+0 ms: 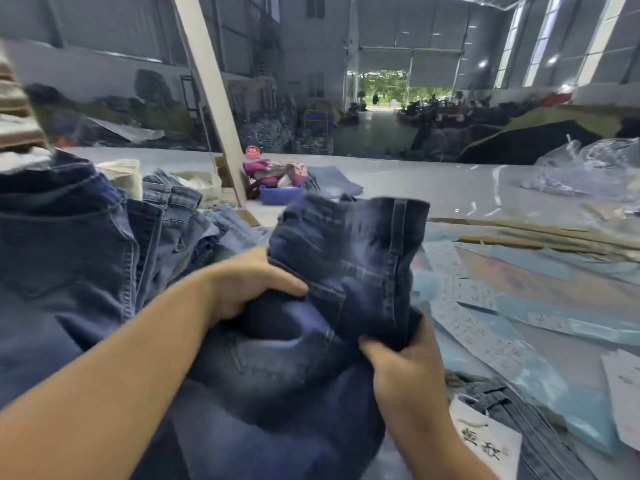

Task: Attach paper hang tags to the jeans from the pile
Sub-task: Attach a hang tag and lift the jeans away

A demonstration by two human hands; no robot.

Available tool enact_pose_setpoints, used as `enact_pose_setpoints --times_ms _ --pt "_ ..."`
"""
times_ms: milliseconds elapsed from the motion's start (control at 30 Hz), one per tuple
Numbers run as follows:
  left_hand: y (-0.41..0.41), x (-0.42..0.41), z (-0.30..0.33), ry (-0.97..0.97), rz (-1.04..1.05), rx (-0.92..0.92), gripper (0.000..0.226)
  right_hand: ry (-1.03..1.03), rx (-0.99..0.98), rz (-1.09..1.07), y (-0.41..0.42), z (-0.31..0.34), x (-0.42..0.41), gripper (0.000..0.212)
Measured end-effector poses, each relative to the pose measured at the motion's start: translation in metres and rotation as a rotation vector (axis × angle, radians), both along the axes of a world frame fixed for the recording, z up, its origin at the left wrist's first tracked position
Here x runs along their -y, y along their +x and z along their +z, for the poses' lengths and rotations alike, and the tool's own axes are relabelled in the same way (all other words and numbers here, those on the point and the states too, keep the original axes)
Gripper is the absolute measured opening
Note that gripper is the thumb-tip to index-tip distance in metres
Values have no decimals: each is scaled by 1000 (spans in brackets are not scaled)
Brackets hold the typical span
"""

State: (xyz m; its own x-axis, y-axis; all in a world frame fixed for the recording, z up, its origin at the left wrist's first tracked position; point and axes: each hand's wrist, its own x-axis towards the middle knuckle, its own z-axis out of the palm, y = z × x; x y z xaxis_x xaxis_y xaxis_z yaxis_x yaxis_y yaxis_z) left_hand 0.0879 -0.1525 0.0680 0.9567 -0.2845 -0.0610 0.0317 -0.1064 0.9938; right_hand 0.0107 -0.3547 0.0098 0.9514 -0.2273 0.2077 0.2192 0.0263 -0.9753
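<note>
The jeans [346, 271] I am handling are dark blue denim, bunched up in front of me above the worktop [433, 181], with one folded end standing up between my two hands. My left hand [249, 282] is gripping the cloth on its left side: the thumb is lying across the top of a fold and the fingers [228, 311] are curling underneath it, clamped on the denim. My right hand [405, 368] is holding the lower right edge, its fingers closed round a gathered fold, thumb pointing left along the cloth. The rest of the garment is hanging down toward me between my forearms.

To my left, the pile of jeans [86, 244] is lying in a heap, darker pairs nearest me and lighter, faded ones farther back. To my right, paper hang tags [474, 327] are spreading over the worktop, white printed strips mixed with pale blue ones, some overlapping. A white card with handwritten characters [485, 441] is sitting just beside my right forearm, partly over another pair of striped denim [512, 410]. Thin wooden sticks [536, 233] are lying beyond the tags. A crumpled clear plastic bag [588, 168] is resting at the far right, and a small blue basket [278, 195] is standing farther back.
</note>
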Motion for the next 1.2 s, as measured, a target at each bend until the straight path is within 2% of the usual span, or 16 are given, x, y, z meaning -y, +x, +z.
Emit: enact_pose_setpoints --times_ms 100,167,233,367,400,467,533,600,667,700,800,867,933,1033,1100,1200 --pt "17 -31 27 -32 196 194 36 105 97 119 48 18 -29 49" --pt "33 -51 36 -63 315 270 37 83 115 137 86 24 -48 41" --pt "55 -70 37 -79 445 302 38 2 -24 165 121 20 -67 40" --pt "109 -99 6 -40 699 374 37 8 -433 407 169 -24 -111 66" --pt "121 -103 -7 20 752 379 39 -7 -464 449 175 -39 -121 65" --pt "143 -112 -35 192 806 368 48 9 -467 475 182 -64 -137 44" --pt "163 -117 -58 323 803 385 63 28 -448 428 191 -81 -146 33" --pt "181 -119 -70 345 804 406 74 15 -406 321 204 -88 -150 31" --pt "194 -119 -77 360 786 381 77 -33 -358 199 218 -90 -152 30" --pt "198 -119 -81 445 765 341 78 -76 -344 145 223 -91 -152 30" --pt "185 -119 -102 978 650 136 99 -219 -357 51 230 -97 -152 36" --pt "161 -115 -114 1219 602 58 102 -198 -391 42 229 -103 -150 41" --pt "134 -109 -122 1304 590 10 99 -68 -413 125 225 -100 -147 47" --pt "96 -96 -140 1291 593 -3 97 66 -351 447 216 -89 -148 76" --pt "79 -93 -155 1300 570 8 90 -26 -369 577 206 -84 -149 92" --pt "71 -96 -175 1389 542 -38 82 -215 -445 526 192 -83 -141 96"
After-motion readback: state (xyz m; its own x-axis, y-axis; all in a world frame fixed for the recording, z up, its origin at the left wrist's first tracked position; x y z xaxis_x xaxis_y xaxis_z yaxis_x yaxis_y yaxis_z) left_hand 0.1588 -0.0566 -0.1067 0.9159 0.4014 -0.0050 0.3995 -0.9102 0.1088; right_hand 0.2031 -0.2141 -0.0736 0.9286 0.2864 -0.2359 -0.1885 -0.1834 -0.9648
